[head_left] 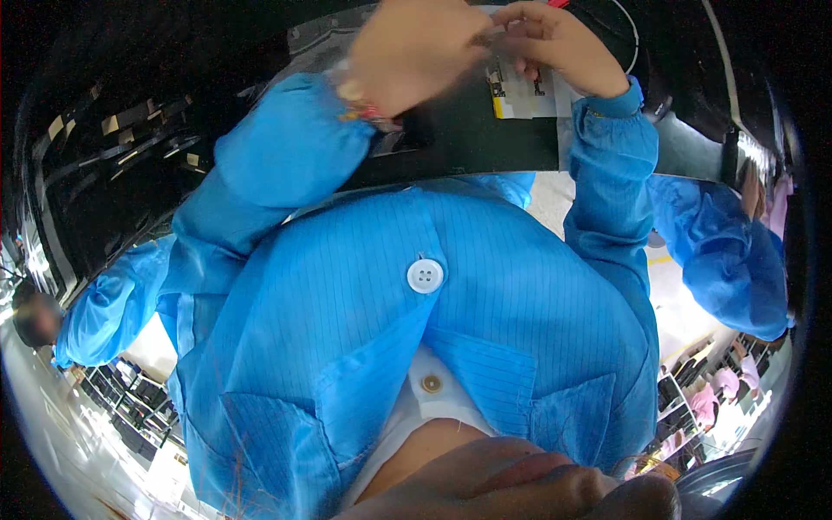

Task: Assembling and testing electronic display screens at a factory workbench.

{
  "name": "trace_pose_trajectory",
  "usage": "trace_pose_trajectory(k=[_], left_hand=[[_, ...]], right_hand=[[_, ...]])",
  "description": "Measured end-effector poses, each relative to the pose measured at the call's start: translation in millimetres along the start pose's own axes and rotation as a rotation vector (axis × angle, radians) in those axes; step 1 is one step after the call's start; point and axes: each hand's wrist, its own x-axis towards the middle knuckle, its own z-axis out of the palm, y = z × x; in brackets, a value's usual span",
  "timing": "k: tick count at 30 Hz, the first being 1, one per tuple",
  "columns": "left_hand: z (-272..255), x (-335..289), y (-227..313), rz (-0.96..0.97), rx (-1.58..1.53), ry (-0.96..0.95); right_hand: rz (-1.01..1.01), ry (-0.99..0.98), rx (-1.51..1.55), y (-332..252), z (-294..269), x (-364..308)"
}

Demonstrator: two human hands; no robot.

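My left hand (420,52) is at the top of the head view, smeared by motion, with its fingers mostly hidden. Its fingertips meet those of my right hand (563,43), whose thumb and fingers are pinched together. Something small and dark seems to be between them, too blurred to name. Just below my right fingers lies a pale flat sheet (529,106) with a yellow edge and small dark parts on it. A dark, glossy flat piece (403,143) rests below my left wrist.
Both hands are over a dark work surface (485,152). A white cable (634,39) curves beyond my right hand, near a small red thing (557,3). Several small pale pieces (130,121) lie far left. Blue-sleeved people sit at my left (117,299) and right (728,260).
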Motion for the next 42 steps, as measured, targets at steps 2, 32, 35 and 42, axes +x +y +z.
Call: trace_pose_trajectory(k=[2,32,35,42], left_hand=[[2,6,13,-0.069,0.031,-0.076],[19,9,3,-0.082,0.234,-0.118],[10,8,7,-0.093,0.229,-0.129],[28,8,-2,-0.077,0.247,-0.152]], right_hand=[[0.936,0.351,-0.316,-28,14,17],[0.940,0.469,-0.396,-15,11,6],[0.930,0.467,-0.376,-18,14,10],[0.958,0.473,-0.405,-16,12,7]])
